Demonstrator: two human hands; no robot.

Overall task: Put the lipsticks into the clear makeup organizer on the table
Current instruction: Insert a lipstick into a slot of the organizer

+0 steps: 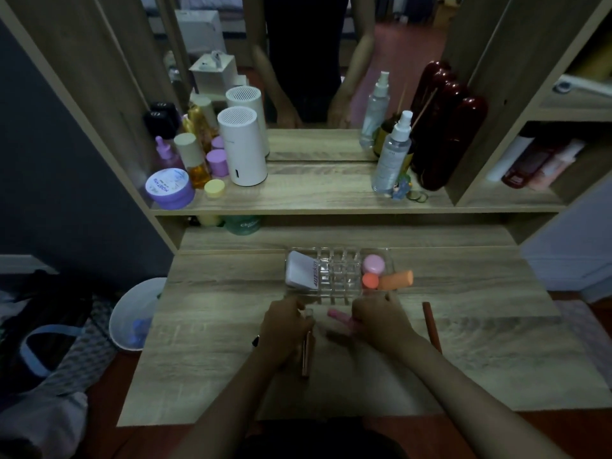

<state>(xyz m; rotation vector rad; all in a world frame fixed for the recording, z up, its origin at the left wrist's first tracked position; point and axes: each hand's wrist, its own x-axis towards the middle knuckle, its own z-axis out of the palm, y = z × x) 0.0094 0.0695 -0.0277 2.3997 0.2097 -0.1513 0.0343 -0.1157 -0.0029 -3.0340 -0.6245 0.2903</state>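
The clear makeup organizer [337,274] stands on the wooden table [205,342], its middle grid of slots bare. Just in front of it, my left hand [285,329] is closed around a slim rose-gold lipstick tube [306,354] that lies along the table. My right hand [381,323] grips a pink lipstick [339,317] pointing left, lifted slightly off the table. A dark lipstick [336,336] lies under it, blurred. A long red-brown lipstick tube [431,324] rests on the table to the right of my right hand.
In the organizer sit a white compact [301,270] on the left and a pink round case [373,264], an orange puff [370,280] and an orange sponge [395,279] on the right. Bottles and a white cylinder [241,150] crowd the shelf above. A bin [135,313] stands left of the table.
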